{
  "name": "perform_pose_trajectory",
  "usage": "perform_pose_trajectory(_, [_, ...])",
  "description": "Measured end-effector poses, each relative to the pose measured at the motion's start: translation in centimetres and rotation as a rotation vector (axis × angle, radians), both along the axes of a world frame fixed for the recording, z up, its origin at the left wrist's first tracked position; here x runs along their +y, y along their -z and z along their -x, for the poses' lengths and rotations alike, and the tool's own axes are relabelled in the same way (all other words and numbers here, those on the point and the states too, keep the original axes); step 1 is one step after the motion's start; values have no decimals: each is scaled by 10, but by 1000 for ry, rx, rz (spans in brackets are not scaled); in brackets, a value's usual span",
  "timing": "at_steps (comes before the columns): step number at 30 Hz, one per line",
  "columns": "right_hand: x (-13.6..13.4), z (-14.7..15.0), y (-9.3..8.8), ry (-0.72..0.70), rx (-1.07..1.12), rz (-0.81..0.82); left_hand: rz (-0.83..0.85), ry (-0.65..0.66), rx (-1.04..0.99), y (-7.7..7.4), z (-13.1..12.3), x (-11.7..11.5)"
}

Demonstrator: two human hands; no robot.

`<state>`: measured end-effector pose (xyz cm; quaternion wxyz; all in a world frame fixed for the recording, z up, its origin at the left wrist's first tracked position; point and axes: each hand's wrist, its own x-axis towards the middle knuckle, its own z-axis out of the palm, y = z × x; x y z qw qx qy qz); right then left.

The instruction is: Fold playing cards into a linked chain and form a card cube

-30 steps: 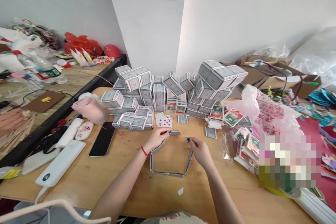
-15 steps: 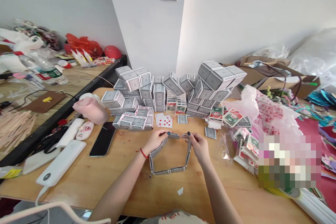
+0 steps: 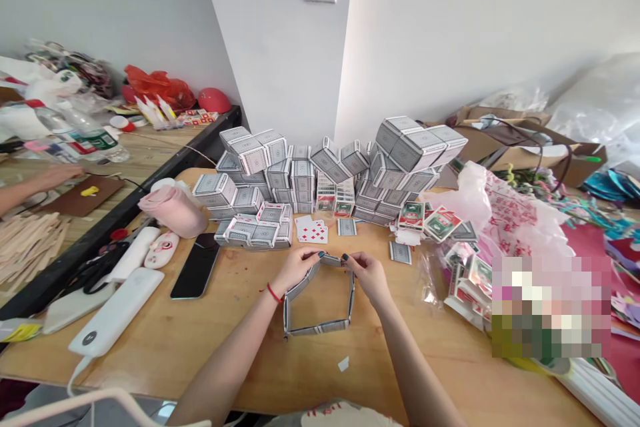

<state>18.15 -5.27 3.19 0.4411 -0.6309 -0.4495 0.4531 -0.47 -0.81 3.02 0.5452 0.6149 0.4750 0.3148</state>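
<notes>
A ring of joined, folded playing cards (image 3: 320,329) with grey patterned backs stands on edge on the wooden table, forming a many-sided loop. My left hand (image 3: 301,265) pinches its far left part between thumb and fingers. At the far right corner my right hand (image 3: 367,275) pinches the other end of the loop, close to my left fingertips. Whether the two ends touch under the fingers is hard to see. Just beyond the hands lie face-up cards (image 3: 314,232) with red diamonds and a face-down card (image 3: 347,227).
Stacked blocks of folded cards (image 3: 255,230) line the back of the table. Card boxes (image 3: 412,215) and a plastic bag (image 3: 515,207) lie at right. A phone (image 3: 196,267) and a white power bank (image 3: 117,310) are at left. Another person's hand (image 3: 55,177) reaches over the neighbouring table.
My right hand has moved left, bringing its end of the card loop against or near the end at my left hand. Another person's hand has appeared at far left.
</notes>
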Motion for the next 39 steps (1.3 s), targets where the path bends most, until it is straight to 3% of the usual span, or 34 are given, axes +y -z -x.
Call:
perform_pose_trajectory(15, [2,20,8,33,-129,-54,-2,-89,-19,7,0,-3])
perform_pose_trajectory(22, [-4,35,7,-77,-148,-35,-28,-54,-30,5,-2,-4])
perform_pose_trajectory(28, [-5,29,8,-101,83,7,-39,-1,-23,0,-1,-3])
perform_pose_trajectory(33, [-7,21,9,-123,204,-8,-38,15,-23,-17,3,1])
perform_pose_trajectory(36, [-8,15,13,-48,190,-31,-27,-37,-31,-27,13,0])
perform_pose_trajectory(39, [-8,11,17,150,180,-69,4,-60,-65,-28,26,-6])
